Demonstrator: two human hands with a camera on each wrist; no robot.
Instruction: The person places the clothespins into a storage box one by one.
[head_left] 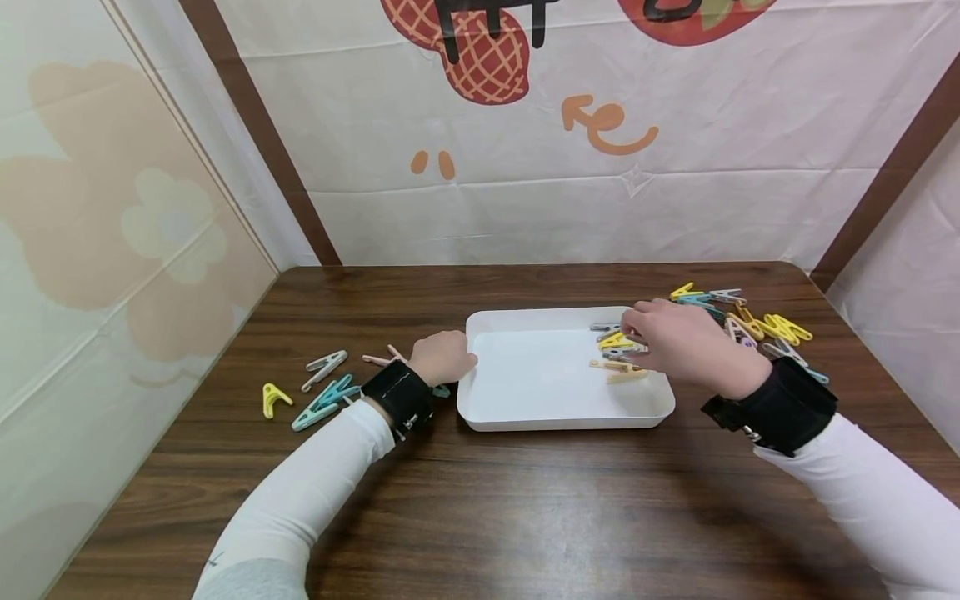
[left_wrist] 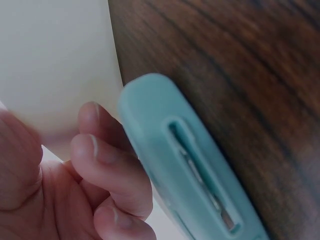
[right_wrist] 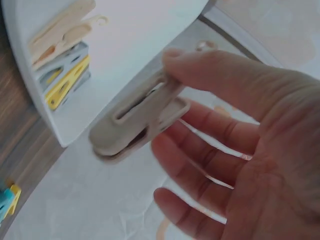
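R hand [head_left: 678, 342] is raised by the R end of a shallow white rectangular tray [head_left: 525, 375]; btwn its thumb and fingers a pale beige plastic clothespin [right_wrist: 132, 120] is pinched, not yet laid down. L hand [head_left: 441, 358] is curled at the tray's L rim, which is gripped btwn thumb and fingers, prob. so that the tray is kept steady.

At the tray's R end a row is formed by beige clothespins [right_wrist: 65, 22], grey clothespins [right_wrist: 75, 54] and a yellow clothespin [right_wrist: 75, 75]. Step in hand, as judged: the tray is being filled one pin at a time. For the next move, the held pin should be lowered beside the row and the pinch eased w/o the others being knocked.

More pins are scattered at both sides: a mixed-colour plastic clothespin pile [head_left: 783, 327] on the R, a teal plastic clothespin group [head_left: 327, 402] etc. on the L. All is carried by a dark brown wood-grain tabletop [head_left: 547, 500], enclosed by white printed fabric hangings [head_left: 360, 200] w/ brown stripes.
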